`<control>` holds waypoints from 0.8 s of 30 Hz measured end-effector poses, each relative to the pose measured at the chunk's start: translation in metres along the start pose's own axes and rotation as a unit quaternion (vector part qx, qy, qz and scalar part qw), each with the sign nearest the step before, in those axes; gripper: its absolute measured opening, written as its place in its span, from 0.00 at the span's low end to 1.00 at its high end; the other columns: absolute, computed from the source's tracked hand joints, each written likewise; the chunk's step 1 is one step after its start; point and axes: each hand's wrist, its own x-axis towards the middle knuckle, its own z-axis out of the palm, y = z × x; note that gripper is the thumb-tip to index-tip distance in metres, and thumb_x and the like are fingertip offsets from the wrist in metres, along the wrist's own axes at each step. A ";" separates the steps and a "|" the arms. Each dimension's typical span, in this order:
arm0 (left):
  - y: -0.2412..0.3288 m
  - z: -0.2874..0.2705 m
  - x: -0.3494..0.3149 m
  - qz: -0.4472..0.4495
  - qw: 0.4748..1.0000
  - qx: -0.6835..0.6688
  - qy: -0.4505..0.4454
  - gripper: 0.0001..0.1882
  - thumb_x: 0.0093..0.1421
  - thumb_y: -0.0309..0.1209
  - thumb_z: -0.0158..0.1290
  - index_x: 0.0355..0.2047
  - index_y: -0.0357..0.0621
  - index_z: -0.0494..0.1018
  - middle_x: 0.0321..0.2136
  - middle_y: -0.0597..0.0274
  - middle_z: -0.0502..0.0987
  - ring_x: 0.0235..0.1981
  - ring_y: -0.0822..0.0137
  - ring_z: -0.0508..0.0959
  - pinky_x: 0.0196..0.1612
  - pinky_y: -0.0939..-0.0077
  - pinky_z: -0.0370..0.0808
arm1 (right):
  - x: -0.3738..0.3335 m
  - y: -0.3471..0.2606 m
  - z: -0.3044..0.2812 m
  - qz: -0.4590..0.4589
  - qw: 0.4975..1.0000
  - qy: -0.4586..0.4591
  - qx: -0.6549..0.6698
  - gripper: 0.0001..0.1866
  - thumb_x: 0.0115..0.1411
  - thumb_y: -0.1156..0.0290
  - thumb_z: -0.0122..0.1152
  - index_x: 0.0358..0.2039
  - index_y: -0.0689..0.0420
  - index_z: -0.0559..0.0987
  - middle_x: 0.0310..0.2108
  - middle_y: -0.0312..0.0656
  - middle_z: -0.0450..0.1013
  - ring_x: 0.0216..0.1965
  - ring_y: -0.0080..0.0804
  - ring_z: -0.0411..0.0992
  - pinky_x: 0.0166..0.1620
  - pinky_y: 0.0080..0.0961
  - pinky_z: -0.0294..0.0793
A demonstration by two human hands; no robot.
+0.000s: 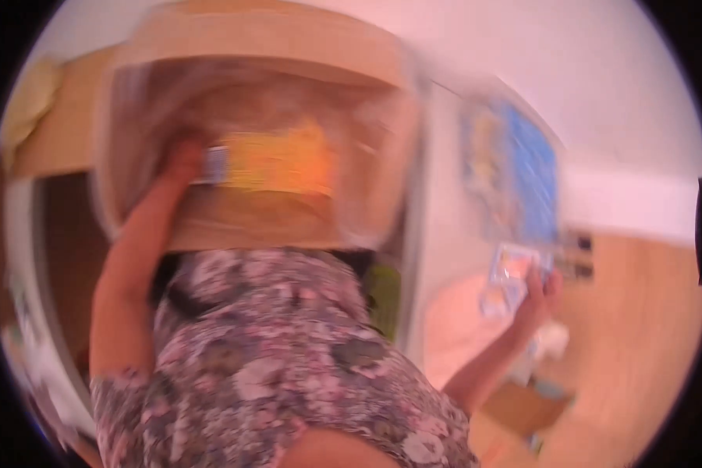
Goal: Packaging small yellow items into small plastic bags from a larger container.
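Pinched in my right hand (543,293), the packet (514,266) could slip if held only by its edge; my left hand's (181,159) fingers, too blurred to tell, have the yellow pack (279,161) just rightward.

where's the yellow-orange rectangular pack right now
In the head view, the yellow-orange rectangular pack appears inside the large open tan box, left of centre, just right of the person's bare left hand; blur hides whether they touch.

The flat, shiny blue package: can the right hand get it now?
Probably, but not freely: the blue package lies just beyond the right hand, seemingly uncovered, yet that hand appears to hold a small, flat, pale packet.
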 end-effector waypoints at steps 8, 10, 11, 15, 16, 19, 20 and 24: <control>-0.051 0.001 0.012 0.026 0.996 -0.081 0.021 0.15 0.39 0.25 0.59 0.31 0.42 0.72 0.29 0.53 0.73 0.33 0.53 0.73 0.37 0.64 0.70 | -0.031 0.079 -0.123 0.206 0.970 -0.018 -0.126 0.07 0.50 0.75 0.60 0.31 0.61 0.77 0.22 0.30 0.71 0.22 0.13 0.65 0.25 0.13 0.66; -0.055 0.011 0.011 -0.005 0.994 -0.112 0.002 0.11 0.41 0.24 0.58 0.28 0.39 0.72 0.28 0.53 0.72 0.32 0.55 0.72 0.35 0.67 0.69 | -0.036 0.094 -0.118 0.231 0.961 -0.039 -0.146 0.07 0.50 0.76 0.60 0.31 0.61 0.77 0.21 0.30 0.71 0.22 0.13 0.65 0.25 0.12 0.65; -0.077 0.024 0.007 0.014 0.994 -0.102 0.039 0.11 0.42 0.23 0.57 0.29 0.40 0.72 0.28 0.52 0.73 0.33 0.54 0.72 0.36 0.66 0.69 | -0.035 0.107 -0.110 0.254 0.952 -0.071 -0.158 0.08 0.49 0.76 0.60 0.32 0.61 0.77 0.21 0.30 0.70 0.21 0.13 0.65 0.25 0.12 0.65; -0.080 0.024 -0.011 0.082 0.994 -0.053 0.057 0.10 0.54 0.26 0.47 0.36 0.41 0.74 0.36 0.49 0.73 0.39 0.51 0.71 0.45 0.60 0.66 | -0.038 0.149 -0.119 0.003 0.914 0.035 -0.405 0.13 0.48 0.72 0.62 0.36 0.62 0.76 0.36 0.45 0.73 0.37 0.37 0.69 0.42 0.30 0.68; -0.075 0.030 -0.007 0.152 0.979 -0.025 0.135 0.13 0.55 0.27 0.43 0.39 0.42 0.74 0.38 0.48 0.74 0.43 0.51 0.71 0.48 0.59 0.65 | -0.037 0.156 -0.129 0.001 0.924 0.089 -0.371 0.14 0.48 0.71 0.63 0.35 0.61 0.76 0.37 0.44 0.72 0.37 0.36 0.69 0.44 0.31 0.68; 0.010 -0.029 -0.005 0.091 0.982 -0.031 0.161 0.11 0.51 0.27 0.45 0.30 0.45 0.77 0.31 0.49 0.75 0.35 0.51 0.75 0.39 0.63 0.71 | -0.025 0.077 -0.064 -0.073 0.930 0.162 -0.322 0.08 0.53 0.75 0.58 0.33 0.64 0.76 0.36 0.44 0.73 0.37 0.34 0.70 0.40 0.27 0.70; 0.009 -0.036 -0.008 0.112 0.978 -0.061 0.163 0.09 0.50 0.28 0.47 0.31 0.43 0.76 0.30 0.49 0.75 0.34 0.50 0.75 0.37 0.62 0.71 | -0.023 0.040 -0.030 -0.117 0.931 0.175 -0.297 0.06 0.54 0.76 0.56 0.32 0.65 0.76 0.36 0.44 0.74 0.36 0.33 0.71 0.40 0.26 0.71; 0.025 -0.059 -0.016 -0.016 0.969 -0.214 0.121 0.08 0.53 0.29 0.50 0.32 0.39 0.73 0.30 0.48 0.75 0.32 0.52 0.75 0.34 0.64 0.70 | -0.039 -0.051 0.117 -0.295 0.939 -0.128 -0.117 0.07 0.48 0.83 0.56 0.30 0.66 0.76 0.35 0.47 0.74 0.39 0.38 0.71 0.45 0.28 0.68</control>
